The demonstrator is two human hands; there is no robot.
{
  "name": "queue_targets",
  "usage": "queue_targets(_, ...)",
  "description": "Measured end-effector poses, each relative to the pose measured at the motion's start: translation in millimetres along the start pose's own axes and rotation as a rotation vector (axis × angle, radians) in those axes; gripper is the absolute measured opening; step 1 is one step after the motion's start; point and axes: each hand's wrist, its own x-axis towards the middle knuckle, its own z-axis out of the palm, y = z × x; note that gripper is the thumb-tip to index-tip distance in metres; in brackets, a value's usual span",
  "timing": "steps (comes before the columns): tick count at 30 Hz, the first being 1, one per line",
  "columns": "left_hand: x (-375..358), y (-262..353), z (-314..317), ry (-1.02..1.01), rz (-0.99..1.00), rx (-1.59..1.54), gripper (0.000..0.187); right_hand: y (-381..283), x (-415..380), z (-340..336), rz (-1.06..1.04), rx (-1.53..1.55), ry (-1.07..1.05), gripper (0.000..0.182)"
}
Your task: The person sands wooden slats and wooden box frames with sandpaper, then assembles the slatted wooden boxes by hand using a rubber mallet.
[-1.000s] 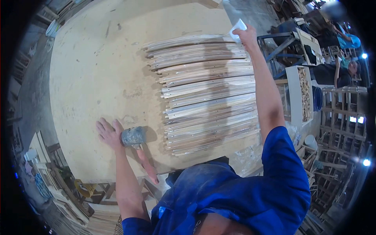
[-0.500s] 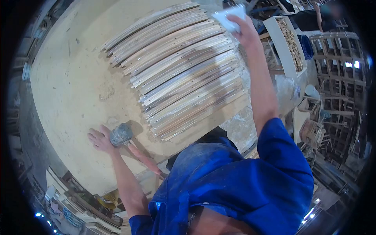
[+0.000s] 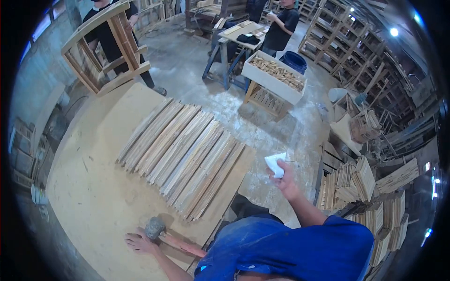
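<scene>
My left hand [image 3: 140, 241] lies spread on the tabletop [image 3: 93, 187], beside the grey head of a mallet [image 3: 154, 228] whose reddish handle points toward my body. Between its fingers I see nothing held. In my right hand [image 3: 284, 180] is a white bottle or packet [image 3: 275, 165], gripped out past the table's right edge; its exact kind I cannot make out. Long thin wooden strips [image 3: 183, 154] lie side by side on the table, beyond the mallet.
A white box of small wood pieces [image 3: 274, 77] stands on a wooden stand, with a blue barrel [image 3: 294, 62] behind. One person [image 3: 110, 37] holds a wooden frame [image 3: 105, 56] at the table's far end; another person [image 3: 281, 28] stands farther back. Stacked wood [image 3: 361, 178] is at right.
My right hand has moved back toward my body with the white item. The view has tilted up and turned, bringing the other people into sight. My left hand stays on the table by the mallet.
</scene>
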Motion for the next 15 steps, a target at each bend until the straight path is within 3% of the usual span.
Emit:
queue_targets(6, 5.1, -19.2, 6.5, 0.071, 0.020, -0.454, 0.079, -1.1, -40.0, -27.8, 0.040, 0.073, -0.095, 0.036)
queue_targets(8, -0.5, -27.3, -12.2, -0.043, -0.062, -1.096, 0.078, -2.5, -40.2, -30.3, 0.041, 0.116, -0.141, 0.040)
queue_targets(9, -7.7, -33.6, -25.3, -0.026, -0.065, -1.097, 0.078, -3.4, -36.6, -34.1, 0.045, 0.125, -0.155, 0.040)
queue_targets(11, -34.8, -27.0, -71.9, 0.187, 0.103, -0.712, 0.073, -10.0, -30.4, -47.5, 0.096, 0.104, -0.153, 0.042)
queue_targets(13, -73.0, 6.4, -119.3, 0.337, 0.336, -0.933, 0.063, -18.6, -31.6, -55.0, 0.068, 0.100, -0.164, 0.043)
queue_targets(14, -105.5, 40.2, -148.5, -0.287, 0.199, -1.523, 0.049, -26.4, -23.0, -55.0, 0.071, 0.075, -0.191, 0.044)
queue_targets(15, -133.8, 74.3, -170.4, -0.201, 0.576, -1.280, 0.044, -36.6, -18.9, -45.1, -0.042, 0.072, -0.017, 0.044)
